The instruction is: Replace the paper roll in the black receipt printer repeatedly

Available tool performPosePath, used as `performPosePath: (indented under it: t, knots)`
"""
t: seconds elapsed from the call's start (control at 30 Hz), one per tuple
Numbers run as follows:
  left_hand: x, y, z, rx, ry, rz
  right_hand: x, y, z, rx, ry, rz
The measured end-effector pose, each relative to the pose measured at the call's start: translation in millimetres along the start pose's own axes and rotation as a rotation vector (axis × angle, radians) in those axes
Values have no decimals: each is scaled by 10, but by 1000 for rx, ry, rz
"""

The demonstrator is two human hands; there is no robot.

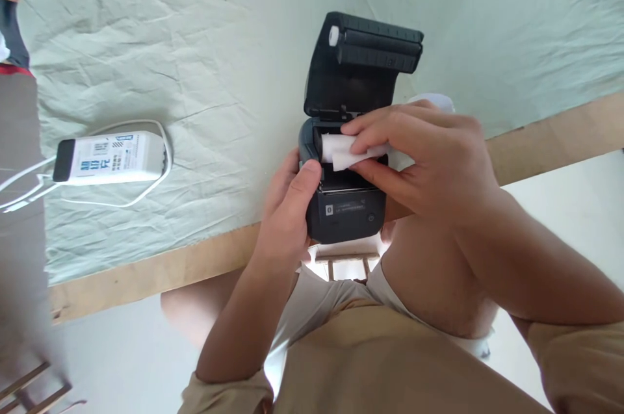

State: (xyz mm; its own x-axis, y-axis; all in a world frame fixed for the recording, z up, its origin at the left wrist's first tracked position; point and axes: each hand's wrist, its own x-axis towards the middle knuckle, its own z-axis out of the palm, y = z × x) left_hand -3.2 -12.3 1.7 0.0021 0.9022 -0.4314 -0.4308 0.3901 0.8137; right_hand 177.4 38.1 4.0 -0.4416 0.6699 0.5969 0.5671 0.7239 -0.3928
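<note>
A small black printer [344, 212] sits at the near edge of the table with its lid [361, 63] swung open and upright. My left hand [287, 206] grips the printer's left side, thumb on its top edge. My right hand [429, 154] pinches a white paper roll [341, 149] that lies in the printer's open bay, with the loose end of the paper between its fingers.
A pale green wrinkled cloth [219, 43] covers the table; the wooden table edge [146, 274] runs along the front. A white power adapter [112, 157] with white cable lies at left. Another person's arm and clothing show at the far left edge.
</note>
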Motion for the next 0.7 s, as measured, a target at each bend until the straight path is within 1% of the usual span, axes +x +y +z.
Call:
performPosePath:
  t: [0.1,0.2,0.3,0.37,0.43,0.53,0.6,0.7]
  knots:
    - [11,-18,-16,28,-18,46,-1,4,7,10,3,-8]
    - [21,-30,-28,30,-20,82,-3,-22,1,11,52,-38]
    - [22,-26,-31,53,-16,46,-16,-75,-15,12,129,-68]
    - [20,-19,-27,49,-16,38,-34,-114,-32,22,139,-82]
    - [19,-11,-21,23,-25,51,-62,-144,-49,52,110,-134]
    - [21,0,-12,4,-45,43,-119,-165,-59,98,26,-229]
    - [28,6,-12,18,-57,35,-157,-170,-50,107,-20,-250]
    - [45,15,-35,37,-81,86,-191,-176,-27,95,-37,-262]
